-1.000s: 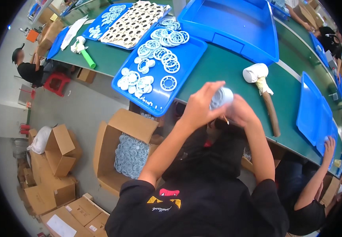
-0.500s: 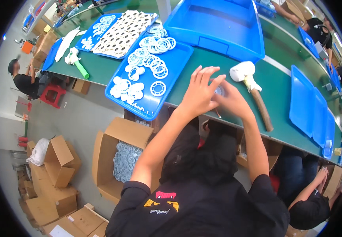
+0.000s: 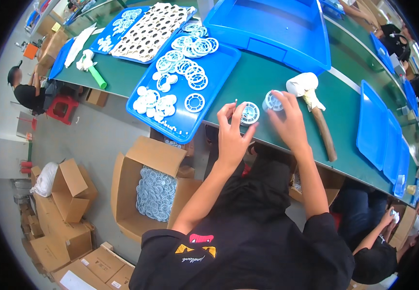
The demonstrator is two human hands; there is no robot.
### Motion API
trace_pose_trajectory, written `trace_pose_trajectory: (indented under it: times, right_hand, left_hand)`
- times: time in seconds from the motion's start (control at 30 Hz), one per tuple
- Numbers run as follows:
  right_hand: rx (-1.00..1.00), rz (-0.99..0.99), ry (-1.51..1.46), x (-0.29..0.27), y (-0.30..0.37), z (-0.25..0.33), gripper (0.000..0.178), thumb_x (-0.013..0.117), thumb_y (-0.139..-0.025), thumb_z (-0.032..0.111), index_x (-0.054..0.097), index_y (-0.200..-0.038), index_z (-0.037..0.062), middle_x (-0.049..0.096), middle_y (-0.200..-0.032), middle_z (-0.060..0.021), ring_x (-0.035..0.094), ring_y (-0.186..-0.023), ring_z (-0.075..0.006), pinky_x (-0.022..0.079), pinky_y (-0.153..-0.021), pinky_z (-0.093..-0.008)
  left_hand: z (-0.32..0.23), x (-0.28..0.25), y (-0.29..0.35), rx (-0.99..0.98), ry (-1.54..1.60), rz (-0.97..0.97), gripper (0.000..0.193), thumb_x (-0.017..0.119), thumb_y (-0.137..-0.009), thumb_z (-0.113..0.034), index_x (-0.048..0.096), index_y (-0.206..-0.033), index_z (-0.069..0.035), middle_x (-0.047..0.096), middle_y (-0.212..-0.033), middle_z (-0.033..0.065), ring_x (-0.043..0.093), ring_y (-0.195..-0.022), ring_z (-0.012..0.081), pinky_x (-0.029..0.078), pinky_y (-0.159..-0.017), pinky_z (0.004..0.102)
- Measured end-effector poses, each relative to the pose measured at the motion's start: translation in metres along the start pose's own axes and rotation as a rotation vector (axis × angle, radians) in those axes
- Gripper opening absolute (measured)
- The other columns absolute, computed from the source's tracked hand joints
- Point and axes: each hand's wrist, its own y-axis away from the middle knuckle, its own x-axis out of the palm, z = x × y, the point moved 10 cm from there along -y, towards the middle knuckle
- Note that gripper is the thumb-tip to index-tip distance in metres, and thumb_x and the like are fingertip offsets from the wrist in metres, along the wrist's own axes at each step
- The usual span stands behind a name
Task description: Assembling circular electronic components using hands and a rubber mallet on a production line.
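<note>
My left hand (image 3: 232, 137) curves around a round white spoked part (image 3: 250, 112) near the front edge of the green table, thumb and fingers at its rim. A tiny pale piece (image 3: 236, 101) shows by those fingertips. Slightly farther off, my right hand (image 3: 290, 123), smeared a little by motion, grips a second round pale part (image 3: 273, 100) between thumb and fingers. To its right lies a mallet (image 3: 323, 130) with a white wrapped head and wooden handle. Left of my hands, a blue tray (image 3: 214, 79) carries many white spoked rings (image 3: 194, 102) and small white discs (image 3: 146, 104).
A big blue bin (image 3: 267, 48) stands behind my hands. More blue trays (image 3: 371, 128) lie at the right. Beyond the tray are a sheet with holes (image 3: 149, 34) and a green-handled mallet (image 3: 97, 77). Below the table, a carton (image 3: 132, 205) holds pale rings. Other people work nearby.
My hands, close together before, have parted and come lower. The left now sits at one round part, while the right holds another, both plainly visible.
</note>
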Motion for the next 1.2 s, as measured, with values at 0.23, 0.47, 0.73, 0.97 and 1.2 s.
trace_pose_trajectory:
  times: [0.23, 0.47, 0.73, 0.97, 1.2]
  right_hand:
    - [-0.030, -0.247, 0.114, -0.026, -0.011, 0.040, 0.034, 0.075, -0.093, 0.010, 0.068, -0.124, 0.0010, 0.063, -0.130, -0.0194, 0.062, -0.121, -0.0392, 0.050, -0.101, -0.0471]
    - [-0.412, 0.279, -0.008, 0.143, -0.115, 0.157, 0.018, 0.068, -0.094, 0.010, 0.072, -0.111, 0.0069, 0.070, -0.117, -0.0110, 0.070, -0.107, -0.0336, 0.058, -0.086, -0.0426]
    - [-0.434, 0.439, 0.159, 0.269, -0.153, 0.140, 0.020, 0.067, -0.092, 0.013, 0.070, -0.111, 0.0068, 0.065, -0.109, -0.0159, 0.070, -0.097, -0.0393, 0.057, -0.083, -0.0497]
    - [-0.395, 0.391, 0.068, 0.240, -0.157, 0.132, 0.022, 0.062, -0.090, 0.002, 0.071, -0.110, 0.0022, 0.066, -0.108, -0.0232, 0.068, -0.102, -0.0427, 0.056, -0.090, -0.0501]
    - [-0.467, 0.269, -0.145, 0.137, -0.137, 0.138, 0.022, 0.067, -0.092, 0.004, 0.070, -0.113, 0.0001, 0.071, -0.108, -0.0205, 0.071, -0.097, -0.0390, 0.059, -0.086, -0.0415]
  left_hand:
    - [0.012, -0.014, 0.002, -0.047, -0.071, -0.106, 0.074, 0.086, -0.082, -0.018, 0.050, -0.145, -0.005, 0.051, -0.140, 0.0216, 0.049, -0.130, 0.0412, 0.042, -0.111, 0.0498]
    - [0.027, -0.003, 0.005, -0.077, -0.030, -0.192, 0.062, 0.081, -0.085, -0.029, 0.055, -0.134, -0.001, 0.060, -0.125, 0.0217, 0.054, -0.117, 0.0436, 0.040, -0.098, 0.0535]
    - [0.024, -0.008, 0.002, -0.086, -0.011, -0.160, 0.048, 0.074, -0.090, -0.024, 0.060, -0.129, 0.000, 0.065, -0.125, 0.0220, 0.059, -0.114, 0.0437, 0.043, -0.096, 0.0504]
    - [0.017, -0.012, 0.000, 0.079, -0.089, -0.131, 0.049, 0.082, -0.080, -0.015, 0.061, -0.121, -0.001, 0.064, -0.116, 0.0185, 0.060, -0.108, 0.0408, 0.043, -0.090, 0.0504]
    - [0.025, -0.014, 0.001, 0.065, -0.057, -0.112, 0.055, 0.082, -0.086, -0.019, 0.058, -0.132, -0.001, 0.065, -0.128, 0.0202, 0.060, -0.120, 0.0424, 0.046, -0.099, 0.0512]
